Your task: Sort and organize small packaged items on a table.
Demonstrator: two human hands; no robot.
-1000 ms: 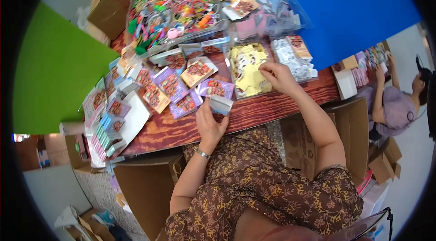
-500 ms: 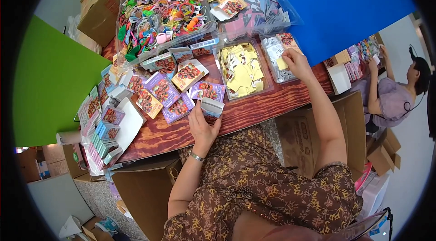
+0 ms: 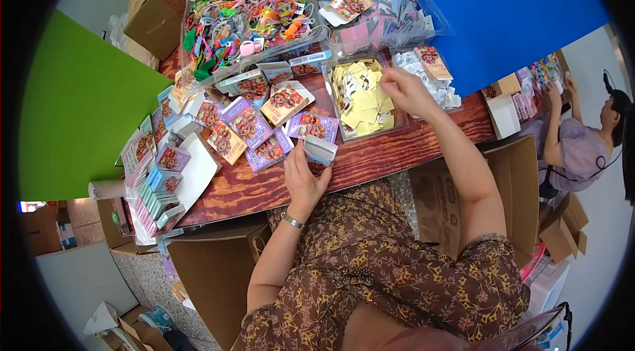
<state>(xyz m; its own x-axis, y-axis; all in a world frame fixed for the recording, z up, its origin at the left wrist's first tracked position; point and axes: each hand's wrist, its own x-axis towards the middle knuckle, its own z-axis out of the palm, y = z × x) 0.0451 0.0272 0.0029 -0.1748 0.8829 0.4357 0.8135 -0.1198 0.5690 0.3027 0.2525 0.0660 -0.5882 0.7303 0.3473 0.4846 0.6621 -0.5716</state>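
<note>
My left hand (image 3: 305, 180) is closed around a small printed cardboard box (image 3: 321, 151), which stands with its grey inner flap up at the table's front edge. Over the right rim of a clear tray of yellow paper slips (image 3: 357, 96), my right hand (image 3: 408, 94) has its thumb and fingers pinched together; whatever they hold is hidden. To its right lies a tray of small white packets (image 3: 426, 83) with an orange box on top. Beside my left hand several purple and orange printed boxes (image 3: 248, 123) lie in a loose pile.
Behind stand a big clear bin of colourful corded trinkets (image 3: 248, 14) and one of grey and pink cards (image 3: 390, 7). Small boxes stand in a row on white card (image 3: 198, 169) at left. Open cartons (image 3: 205, 272) sit below the table edge. Another person (image 3: 575, 133) works at far right.
My right hand has moved left from the white packets to the yellow slips. My left hand keeps its hold on the small box. The whole view has shifted slightly.
</note>
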